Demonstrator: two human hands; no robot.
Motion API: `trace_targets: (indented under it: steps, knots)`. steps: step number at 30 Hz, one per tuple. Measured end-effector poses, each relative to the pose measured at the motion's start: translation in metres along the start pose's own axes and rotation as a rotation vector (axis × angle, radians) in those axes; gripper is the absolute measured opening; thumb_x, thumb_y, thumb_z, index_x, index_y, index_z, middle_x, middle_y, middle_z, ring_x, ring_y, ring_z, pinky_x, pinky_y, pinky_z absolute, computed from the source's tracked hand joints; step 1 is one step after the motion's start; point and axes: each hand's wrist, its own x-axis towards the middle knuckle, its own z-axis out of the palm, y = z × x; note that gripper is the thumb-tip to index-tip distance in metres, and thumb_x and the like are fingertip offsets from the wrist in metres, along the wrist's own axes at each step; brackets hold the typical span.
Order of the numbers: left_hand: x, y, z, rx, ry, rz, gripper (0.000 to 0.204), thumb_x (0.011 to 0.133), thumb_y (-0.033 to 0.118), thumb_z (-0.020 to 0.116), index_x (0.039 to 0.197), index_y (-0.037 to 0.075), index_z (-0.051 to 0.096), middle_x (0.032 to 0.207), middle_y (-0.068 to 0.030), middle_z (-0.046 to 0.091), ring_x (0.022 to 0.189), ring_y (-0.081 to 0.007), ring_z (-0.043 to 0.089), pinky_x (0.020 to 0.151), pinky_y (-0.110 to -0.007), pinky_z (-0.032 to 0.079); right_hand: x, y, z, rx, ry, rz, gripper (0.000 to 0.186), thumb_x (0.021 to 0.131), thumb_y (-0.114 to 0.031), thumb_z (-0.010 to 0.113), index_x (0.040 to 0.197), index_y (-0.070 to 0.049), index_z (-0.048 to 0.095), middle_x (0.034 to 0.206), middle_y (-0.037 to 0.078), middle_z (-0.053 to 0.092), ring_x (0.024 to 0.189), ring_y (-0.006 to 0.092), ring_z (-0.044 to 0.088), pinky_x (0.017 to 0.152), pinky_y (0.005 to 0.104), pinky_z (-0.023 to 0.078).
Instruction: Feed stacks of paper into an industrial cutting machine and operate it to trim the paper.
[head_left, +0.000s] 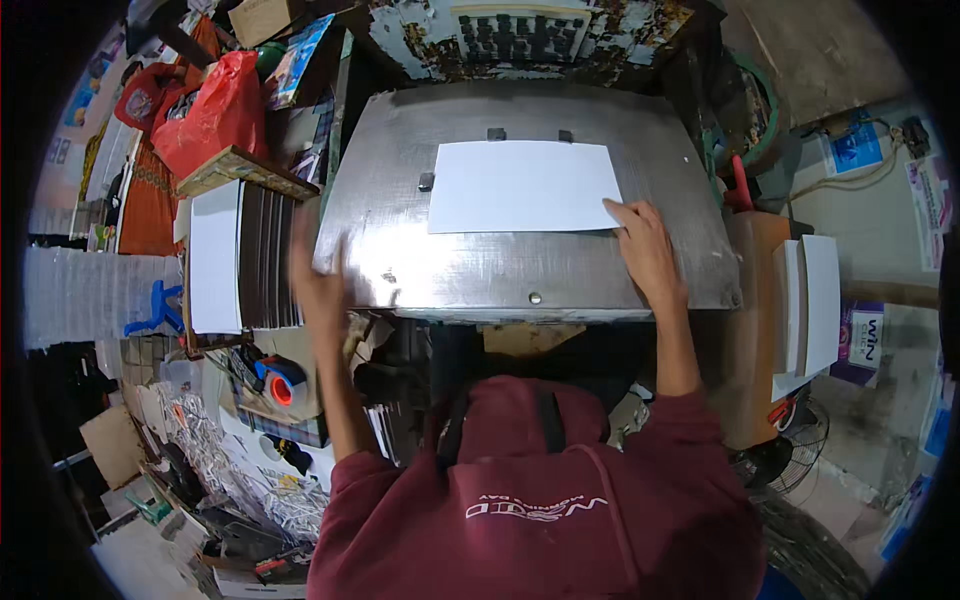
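Observation:
A blank white sheet of card or paper (524, 187) lies on a worn metal plate (460, 275). Two small dark stops touch or nearly touch its far edge, and a third small block (427, 182) is at its left edge. My right hand (645, 240) grips the sheet's near right corner between thumb and fingers. At the plate's left edge, my left hand (322, 275) is smeared by motion, close to an upright stack of sheets (262, 255). Whether its fingers hold anything cannot be made out.
Beyond the plate rises a machine part with a dark block form (522, 36). White sheets (820, 300) lie on the brown surface at right. A red bag (222, 118) and a tape dispenser (281, 385) are at left. Paper scraps (215, 450) heap below, and a fan (800, 440) stands lower right.

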Motion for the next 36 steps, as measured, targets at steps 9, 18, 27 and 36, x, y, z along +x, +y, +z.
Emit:
trace_targets:
  steps: [9,18,27,36]
  knots:
    - [0.105,-0.280,-0.134,0.707,0.039,-0.280,0.075,0.089,0.061,0.049,0.144,0.011,0.039,0.143,-0.0251,0.040,0.131,-0.0410,0.039,0.107,-0.044,0.033,0.059,0.020,-0.060,-0.158,0.130,-0.010,0.043,0.088,-0.017,0.063,0.129,-0.006,0.054,0.121,0.017,0.059,0.112,0.0383,0.054,0.093,0.0426,0.045]
    - [0.066,-0.281,-0.077,1.063,-0.034,-0.231,0.051,0.099,0.039,0.041,0.147,0.024,0.034,0.134,-0.0232,0.050,0.112,-0.0436,0.056,0.094,-0.049,0.045,-0.117,0.208,-0.137,-0.605,0.706,0.450,0.046,0.084,-0.026,0.069,0.122,-0.002,0.057,0.119,0.018,0.060,0.113,0.0325,0.055,0.095,0.0407,0.044]
    - [0.086,-0.364,-0.105,1.053,-0.299,-0.355,0.060,0.098,0.045,0.037,0.151,0.024,0.019,0.151,-0.0206,0.028,0.125,-0.0453,0.042,0.084,-0.072,0.038,-0.237,0.292,-0.140,-0.747,0.582,0.764,0.033,0.083,-0.011,0.065,0.114,-0.002,0.057,0.106,0.019,0.057,0.101,0.0378,0.056,0.085,0.0455,0.048]
    - [0.120,-0.385,-0.128,0.926,-0.270,-0.430,0.081,0.088,0.074,0.029,0.151,0.024,0.020,0.148,-0.0249,0.028,0.132,-0.0471,0.031,0.096,-0.073,0.027,-0.255,0.350,-0.198,-0.050,0.389,0.833,0.037,0.079,-0.039,0.074,0.093,-0.005,0.074,0.079,0.002,0.069,0.072,0.0093,0.058,0.067,0.0250,0.045]
